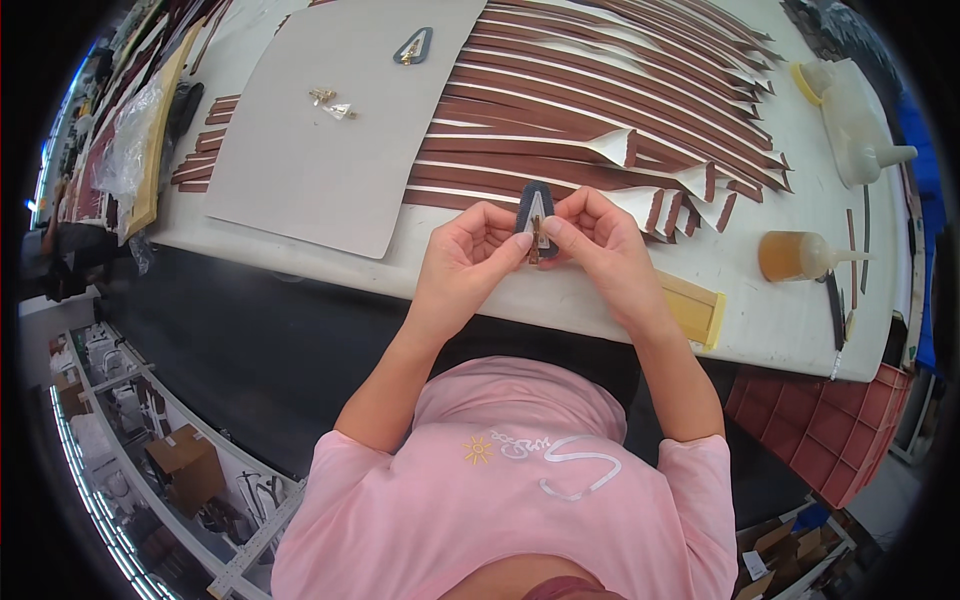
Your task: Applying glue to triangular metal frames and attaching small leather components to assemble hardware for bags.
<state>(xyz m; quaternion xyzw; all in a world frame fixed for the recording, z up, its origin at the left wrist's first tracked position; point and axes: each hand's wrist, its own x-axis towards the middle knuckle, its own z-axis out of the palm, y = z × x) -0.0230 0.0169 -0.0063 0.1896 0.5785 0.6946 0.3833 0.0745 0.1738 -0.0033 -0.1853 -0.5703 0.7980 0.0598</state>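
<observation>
Between both hands, over the table's near edge, is a dark blue triangular tab (536, 190) with a lighter triangle at its middle and gold-coloured metal hardware on it. My left hand (462, 262) pinches its left side, thumb on the front near the metal. On the other side my right hand (607, 248) grips the tab, its thumb against the gold part. The fingers behind the tab are partly hidden. A similar dark tab with gold hardware (412, 46) lies on a grey board (300, 180). Small gold and clear pieces (332, 104) lie on that board too.
Long brown strips with white edges (560, 110) cover the table's middle and far side. To the right stand a bottle of amber liquid (788, 256) and a white squeeze bottle (855, 120). A yellow-edged wooden piece (690, 308) lies beside my right forearm; a red crate (820, 425) stands below.
</observation>
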